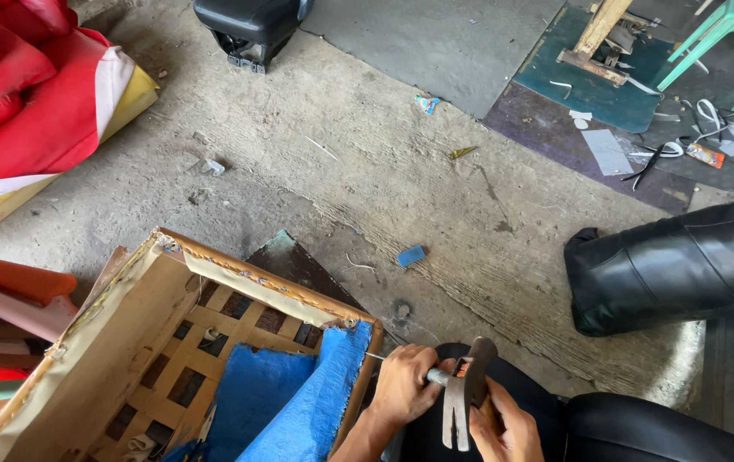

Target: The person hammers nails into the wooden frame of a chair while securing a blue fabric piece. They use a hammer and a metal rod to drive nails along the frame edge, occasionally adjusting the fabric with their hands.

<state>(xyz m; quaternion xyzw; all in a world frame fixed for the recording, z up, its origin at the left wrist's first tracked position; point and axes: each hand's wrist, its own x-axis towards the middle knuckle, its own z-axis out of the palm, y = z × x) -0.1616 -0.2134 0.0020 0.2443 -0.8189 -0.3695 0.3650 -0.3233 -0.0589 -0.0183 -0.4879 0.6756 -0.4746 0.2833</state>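
wooden frame (140,342) | holds blue cloth (294,402) | hands grip claw hammer (462,389)

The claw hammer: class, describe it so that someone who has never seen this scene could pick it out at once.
Start at the open wooden seat frame with blue cloth at bottom left, then look past its right corner. There the left hand steadies a thin metal tool, and the right hand holds the steel claw hammer. Its forked claw points down, unlike anything nearby.
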